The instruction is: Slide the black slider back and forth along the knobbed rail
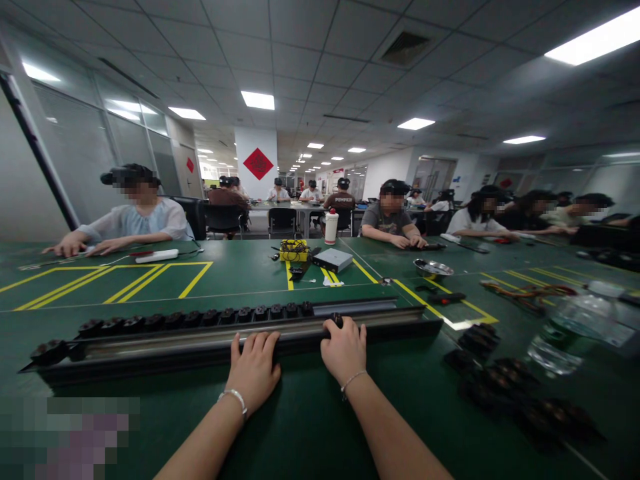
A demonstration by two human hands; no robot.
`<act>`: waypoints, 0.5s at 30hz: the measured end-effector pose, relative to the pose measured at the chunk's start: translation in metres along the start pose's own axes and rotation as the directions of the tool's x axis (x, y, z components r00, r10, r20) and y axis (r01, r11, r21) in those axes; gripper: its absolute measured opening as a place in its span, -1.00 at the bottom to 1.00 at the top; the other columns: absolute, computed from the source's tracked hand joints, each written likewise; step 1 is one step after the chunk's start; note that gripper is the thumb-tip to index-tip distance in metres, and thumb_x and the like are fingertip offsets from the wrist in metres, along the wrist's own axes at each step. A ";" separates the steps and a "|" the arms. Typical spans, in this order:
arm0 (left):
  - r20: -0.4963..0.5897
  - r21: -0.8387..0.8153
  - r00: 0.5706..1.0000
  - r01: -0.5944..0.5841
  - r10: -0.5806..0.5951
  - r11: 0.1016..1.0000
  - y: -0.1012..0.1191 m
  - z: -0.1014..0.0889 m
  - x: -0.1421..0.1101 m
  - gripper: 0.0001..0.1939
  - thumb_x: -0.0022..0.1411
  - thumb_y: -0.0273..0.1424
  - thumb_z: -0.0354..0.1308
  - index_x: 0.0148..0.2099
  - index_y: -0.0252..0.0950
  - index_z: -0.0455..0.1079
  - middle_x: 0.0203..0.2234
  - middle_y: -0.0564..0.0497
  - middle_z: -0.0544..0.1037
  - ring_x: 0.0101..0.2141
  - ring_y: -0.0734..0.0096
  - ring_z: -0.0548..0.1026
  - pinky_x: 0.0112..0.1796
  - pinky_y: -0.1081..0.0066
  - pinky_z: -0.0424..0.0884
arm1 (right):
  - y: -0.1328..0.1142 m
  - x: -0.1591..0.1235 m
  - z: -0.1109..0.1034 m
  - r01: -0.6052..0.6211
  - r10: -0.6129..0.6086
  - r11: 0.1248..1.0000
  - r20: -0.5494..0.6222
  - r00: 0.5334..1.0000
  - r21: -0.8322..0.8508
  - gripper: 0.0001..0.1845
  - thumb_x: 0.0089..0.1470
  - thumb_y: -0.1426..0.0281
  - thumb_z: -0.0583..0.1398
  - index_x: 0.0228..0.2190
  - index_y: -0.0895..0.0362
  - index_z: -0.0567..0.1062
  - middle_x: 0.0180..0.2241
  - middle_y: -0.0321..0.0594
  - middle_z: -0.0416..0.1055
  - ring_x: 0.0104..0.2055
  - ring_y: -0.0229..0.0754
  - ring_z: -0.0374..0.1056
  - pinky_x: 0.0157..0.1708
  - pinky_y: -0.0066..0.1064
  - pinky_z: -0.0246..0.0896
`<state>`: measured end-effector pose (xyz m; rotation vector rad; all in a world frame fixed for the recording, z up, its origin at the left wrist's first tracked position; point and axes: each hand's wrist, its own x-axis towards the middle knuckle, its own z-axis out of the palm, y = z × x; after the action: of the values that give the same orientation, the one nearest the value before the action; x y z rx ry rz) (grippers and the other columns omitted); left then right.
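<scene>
A long black rail [165, 347] with a pale inner channel lies across the table in front of me. My left hand [254, 377] holds its near wall, with the fingers hooked over the top edge and the thumb on the near side. Farther right, my right hand [345, 353] pinches a small black part [338, 321] over the channel; most of that part is hidden by the fingers. Behind the channel runs a row of black socket-like modules [227, 315], reaching to the rail's left end. The row stops near the middle, where a bare grey strip [355, 307] shows.
More black modules [505, 377] lie in a loose pile at right, beside a clear water bottle [575, 330]. Beyond the rail are a metal bowl [433, 268], a grey box [332, 260], a yellow box with cables [294, 250] and a white bottle [331, 227]. Other people sit across the table.
</scene>
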<state>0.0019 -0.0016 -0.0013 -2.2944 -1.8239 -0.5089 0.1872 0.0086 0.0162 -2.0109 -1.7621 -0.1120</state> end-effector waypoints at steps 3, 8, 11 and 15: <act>0.021 0.007 1.000 0.018 -0.019 1.000 0.002 -0.002 0.000 -0.48 0.02 -0.39 -0.03 0.09 -0.17 0.19 -0.03 -0.05 0.38 0.03 0.22 0.23 0.13 0.01 -0.31 | 0.001 -0.002 0.001 0.009 -0.009 1.000 0.001 1.000 -0.023 -0.58 -0.09 0.43 0.09 -0.13 -0.09 0.40 -0.10 -0.15 0.21 0.04 -0.07 0.05 0.11 -0.08 -0.38; 0.035 0.011 0.999 0.027 -0.027 1.000 0.002 -0.003 0.001 -0.47 0.02 -0.39 -0.03 0.10 -0.17 0.20 -0.01 -0.05 0.37 0.03 0.22 0.23 0.12 0.00 -0.32 | 0.002 -0.002 0.005 0.020 -0.019 0.998 0.013 1.000 -0.067 -0.48 -0.09 0.46 0.10 -0.04 -0.09 0.32 0.01 -0.12 0.14 0.12 -0.04 -0.05 0.11 -0.09 -0.41; 0.029 0.011 0.999 0.022 -0.022 1.000 0.002 -0.003 0.001 -0.48 0.02 -0.39 -0.03 0.10 -0.17 0.20 -0.02 -0.05 0.38 0.03 0.22 0.23 0.12 0.00 -0.32 | 0.003 -0.001 0.007 0.021 -0.021 0.998 -0.007 1.000 -0.058 -0.52 -0.08 0.48 0.08 -0.08 -0.10 0.36 -0.01 -0.13 0.16 0.11 -0.06 -0.03 0.11 -0.09 -0.39; 0.029 0.022 0.999 0.027 -0.028 0.999 0.002 -0.003 0.000 -0.49 0.03 -0.39 -0.03 0.09 -0.17 0.20 -0.02 -0.06 0.38 0.02 0.21 0.24 0.12 0.00 -0.30 | 0.004 0.000 0.008 0.021 -0.022 0.999 -0.031 0.999 -0.033 -0.56 -0.07 0.48 0.07 -0.12 -0.10 0.39 -0.09 -0.16 0.21 0.04 -0.09 0.05 0.11 -0.12 -0.38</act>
<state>0.0031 -0.0029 0.0022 -2.2778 -1.8674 -0.4596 0.1894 0.0114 0.0083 -2.0030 -1.7734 -0.1789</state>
